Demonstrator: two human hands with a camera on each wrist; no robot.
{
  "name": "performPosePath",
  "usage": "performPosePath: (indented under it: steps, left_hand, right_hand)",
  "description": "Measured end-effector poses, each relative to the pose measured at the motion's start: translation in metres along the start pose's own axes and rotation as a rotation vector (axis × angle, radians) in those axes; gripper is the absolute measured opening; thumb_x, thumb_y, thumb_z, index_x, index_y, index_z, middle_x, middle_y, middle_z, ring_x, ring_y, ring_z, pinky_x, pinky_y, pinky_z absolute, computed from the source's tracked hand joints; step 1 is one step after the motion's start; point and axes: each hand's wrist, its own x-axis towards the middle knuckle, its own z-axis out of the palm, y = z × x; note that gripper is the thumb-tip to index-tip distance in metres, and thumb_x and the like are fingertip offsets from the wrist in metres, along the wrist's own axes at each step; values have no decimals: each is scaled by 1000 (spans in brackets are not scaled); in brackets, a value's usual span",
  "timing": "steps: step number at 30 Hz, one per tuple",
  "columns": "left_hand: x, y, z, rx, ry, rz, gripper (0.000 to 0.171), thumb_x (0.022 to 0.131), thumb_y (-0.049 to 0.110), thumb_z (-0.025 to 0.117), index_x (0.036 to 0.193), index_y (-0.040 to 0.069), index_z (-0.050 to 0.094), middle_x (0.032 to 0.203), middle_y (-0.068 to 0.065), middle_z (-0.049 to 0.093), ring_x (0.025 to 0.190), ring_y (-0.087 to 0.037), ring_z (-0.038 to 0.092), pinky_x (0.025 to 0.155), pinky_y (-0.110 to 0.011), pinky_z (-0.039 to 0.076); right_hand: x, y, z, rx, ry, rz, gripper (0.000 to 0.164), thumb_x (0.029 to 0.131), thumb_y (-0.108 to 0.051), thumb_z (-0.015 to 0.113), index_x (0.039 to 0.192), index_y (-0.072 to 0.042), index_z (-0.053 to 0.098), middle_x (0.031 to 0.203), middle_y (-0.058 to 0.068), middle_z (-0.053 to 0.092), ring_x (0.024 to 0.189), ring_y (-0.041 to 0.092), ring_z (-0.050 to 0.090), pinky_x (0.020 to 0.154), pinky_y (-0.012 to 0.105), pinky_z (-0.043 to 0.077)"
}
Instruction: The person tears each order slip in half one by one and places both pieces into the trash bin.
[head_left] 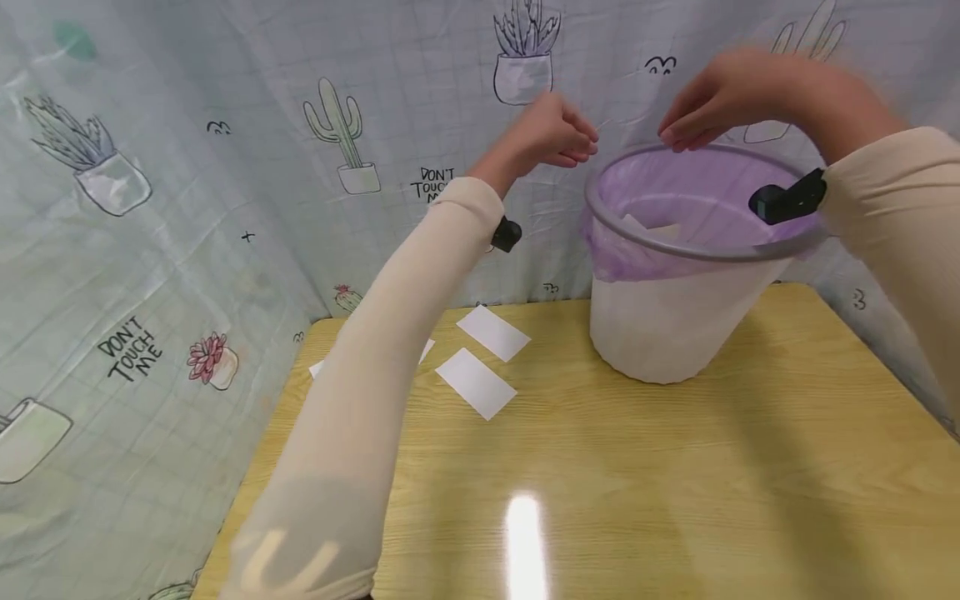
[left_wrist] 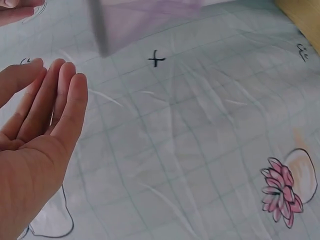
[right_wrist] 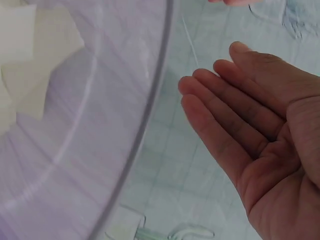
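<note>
A white bin (head_left: 660, 325) stands at the table's back right, lined with a purple bag (head_left: 697, 187) under a grey rim. Pieces of paper (right_wrist: 42, 60) lie inside it, seen best in the right wrist view. My left hand (head_left: 551, 133) hangs just left of the rim, fingers loosely bent, holding nothing; the left wrist view shows its bare palm (left_wrist: 42, 120). Over the bin's back edge is my right hand (head_left: 731, 96), slightly blurred, with relaxed fingers (right_wrist: 225, 115) and an empty palm.
White paper cards (head_left: 477, 383) lie flat on the wooden table (head_left: 600, 483), left of the bin, some partly behind my left sleeve (head_left: 382, 367). A curtain printed with potted plants (head_left: 352, 133) hangs behind and to the left of the table.
</note>
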Motion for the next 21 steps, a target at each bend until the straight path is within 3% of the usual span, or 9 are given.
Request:
performPosePath:
  steps: [6, 11, 13, 14, 17, 21]
  left_hand:
    - [-14, -24, -13, -23, -33, 23, 30, 96, 3, 68, 125, -6, 66, 123, -15, 68, 111, -24, 66, 92, -27, 56]
    - [-28, -45, -15, -30, -57, 95, 26, 95, 2, 68, 119, -9, 66, 117, -19, 68, 112, -29, 66, 94, -30, 56]
    - [-33, -53, -16, -17, -68, 135, 26, 95, 1, 67, 119, -10, 66, 117, -20, 68, 112, -30, 65, 94, -31, 56]
    - [-36, -57, -16, -15, -74, 144, 27, 96, 1, 67, 120, -10, 65, 117, -19, 68, 113, -31, 65, 95, -31, 55]
    - [-45, -67, -21, 24, -88, 170, 27, 96, 0, 66, 122, -9, 65, 118, -18, 67, 114, -31, 64, 95, -32, 56]
    - [-58, -86, -28, 110, -89, 157, 25, 97, 4, 67, 120, -3, 67, 119, -15, 68, 110, -26, 66, 92, -32, 56]
  right_hand:
    - [1, -22, 14, -7, -2, -81, 45, 103, -35, 62, 132, 0, 65, 118, 18, 72, 106, 30, 72, 83, 29, 59]
    - [-7, -42, 27, 8, -14, -150, 47, 103, -39, 61, 136, -6, 64, 123, 14, 71, 110, 29, 70, 97, 50, 54]
    - [-12, -50, 32, 12, 5, -191, 47, 102, -40, 61, 137, -9, 64, 123, 11, 72, 108, 27, 71, 97, 52, 53]
    - [-14, -54, 34, 20, 17, -212, 46, 102, -40, 62, 137, -9, 64, 123, 10, 72, 107, 27, 71, 97, 51, 54]
    - [-22, -66, 42, 35, 96, -272, 39, 102, -37, 64, 133, -15, 68, 119, 4, 74, 103, 20, 73, 89, 32, 56]
    - [-30, -81, 58, 121, 138, -366, 29, 101, -32, 66, 125, -17, 73, 116, 0, 75, 103, 15, 72, 80, 14, 52]
